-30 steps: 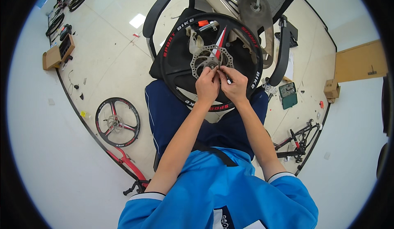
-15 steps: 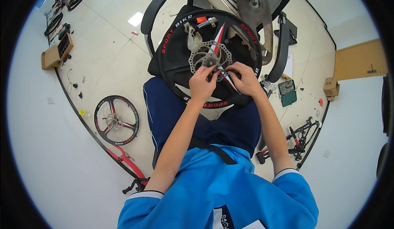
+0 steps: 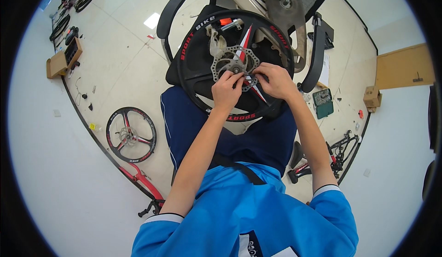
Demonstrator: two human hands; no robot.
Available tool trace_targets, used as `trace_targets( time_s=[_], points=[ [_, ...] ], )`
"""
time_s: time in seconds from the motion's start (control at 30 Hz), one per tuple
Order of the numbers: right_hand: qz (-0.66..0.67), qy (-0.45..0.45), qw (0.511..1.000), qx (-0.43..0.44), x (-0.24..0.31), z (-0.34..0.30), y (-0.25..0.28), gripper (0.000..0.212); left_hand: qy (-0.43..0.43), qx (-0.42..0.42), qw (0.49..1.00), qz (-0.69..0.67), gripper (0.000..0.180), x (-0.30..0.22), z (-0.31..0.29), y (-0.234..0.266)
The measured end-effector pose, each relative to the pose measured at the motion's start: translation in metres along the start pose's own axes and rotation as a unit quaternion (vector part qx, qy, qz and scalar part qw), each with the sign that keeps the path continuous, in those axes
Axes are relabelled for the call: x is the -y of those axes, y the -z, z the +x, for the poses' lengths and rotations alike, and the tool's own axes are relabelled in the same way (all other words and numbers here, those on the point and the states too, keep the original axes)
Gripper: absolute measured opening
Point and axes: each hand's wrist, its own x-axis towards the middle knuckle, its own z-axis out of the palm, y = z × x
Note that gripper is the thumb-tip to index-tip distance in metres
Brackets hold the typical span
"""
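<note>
A black bicycle wheel (image 3: 189,79) with red and white accents on its spokes lies flat on a chair seat in front of me. Bolted face up at its middle is a silver brake disc (image 3: 252,56). My left hand (image 3: 226,91) rests at the hub, its thumb and fingers pinched over the lower edge of the disc; what they grip is hidden. From the right, my right hand (image 3: 276,81) pinches a thin dark tool (image 3: 248,76) over the disc. Its exact kind is too small to tell. A clear plastic bag (image 3: 217,45) lies by the disc.
Chair armrests (image 3: 172,10) flank the wheel. A pale bike frame (image 3: 248,1) leans behind it. On the floor are another wheel (image 3: 131,135), a red frame (image 3: 147,183), a black folded frame (image 3: 340,153), a green case (image 3: 324,110) and an open cardboard box (image 3: 57,64).
My right hand has shifted slightly up and its fingers have turned over the disc. The brake disc seems a touch turned or moved left. My left hand stays nearly in place.
</note>
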Motion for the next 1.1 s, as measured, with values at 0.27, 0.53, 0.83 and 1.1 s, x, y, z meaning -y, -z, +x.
trace_targets(
  time_s=[0.27, 0.53, 0.83, 1.1],
  points=[
    [0.008, -0.002, 1.000, 0.029, -0.002, 0.010, 0.006, 0.015, -0.015, -0.013, 1.000, 0.005, 0.012, 0.003, 0.001, -0.003],
    [-0.015, 0.100, 0.994, 0.042, -0.011, 0.046, 0.022, 0.017, -0.006, -0.031, 0.999, -0.008, 0.011, 0.001, -0.001, -0.007],
    [-0.029, 0.034, 0.999, -0.010, -0.044, 0.038, 0.033, 0.029, 0.004, -0.023, 1.000, -0.001, 0.008, -0.003, 0.001, -0.009],
    [-0.011, -0.097, 0.986, -0.138, -0.017, -0.048, -0.033, 0.028, 0.029, -0.005, 0.999, -0.017, 0.008, -0.001, 0.004, -0.005]
  ],
)
